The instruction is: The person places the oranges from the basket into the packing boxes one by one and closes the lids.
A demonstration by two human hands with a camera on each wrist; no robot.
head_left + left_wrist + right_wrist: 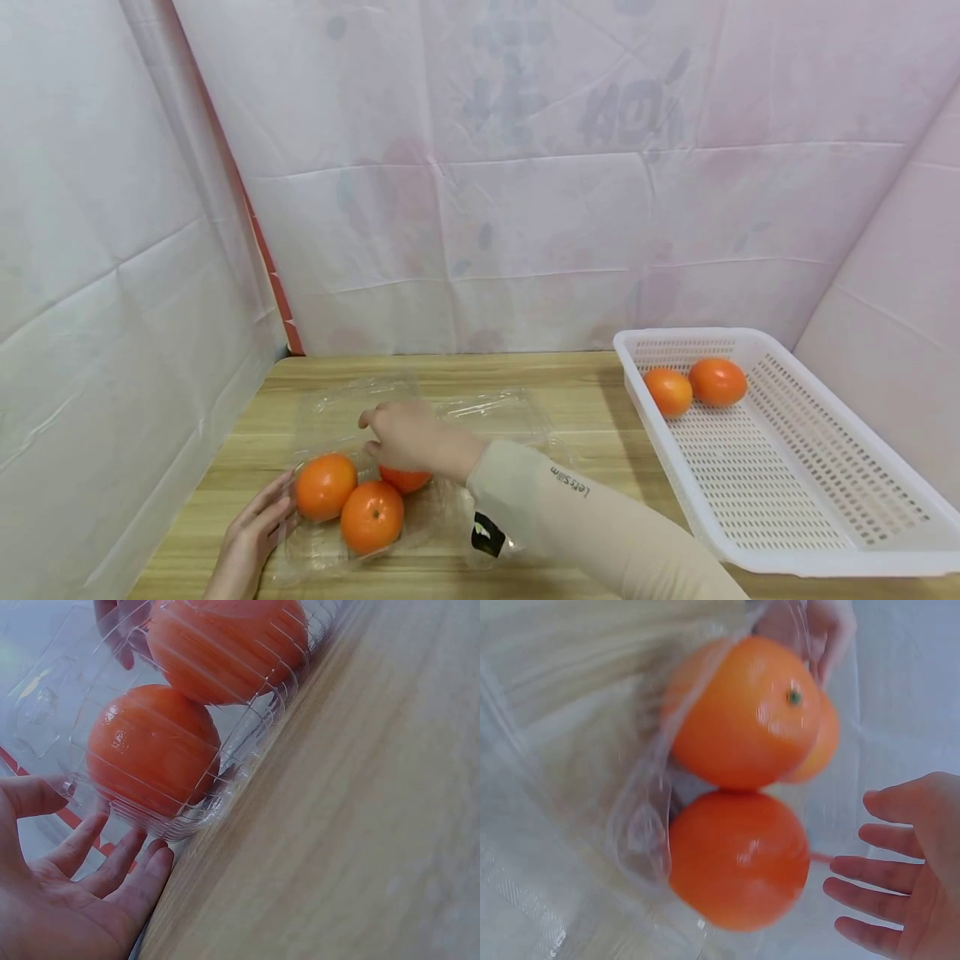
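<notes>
Three oranges, one at the left (326,487), one in front (372,517) and one partly covered (405,479), sit together in a clear plastic clamshell box (318,550). My left hand (251,533) rests against the box's left end. In the left wrist view its fingers (120,866) lie along the ribbed wall, with the thumb up near the rim. My right hand (412,435) is over the partly covered orange. The right wrist view shows that hand with fingers spread and nothing in them, beside the nearest orange (739,862).
A white perforated plastic basket (780,475) stands at the right, with two oranges (717,382) in its far left corner. Another clear plastic box (495,408) with a black label (487,534) lies under my right forearm. Pale cloth walls (480,208) enclose the wooden table (585,375).
</notes>
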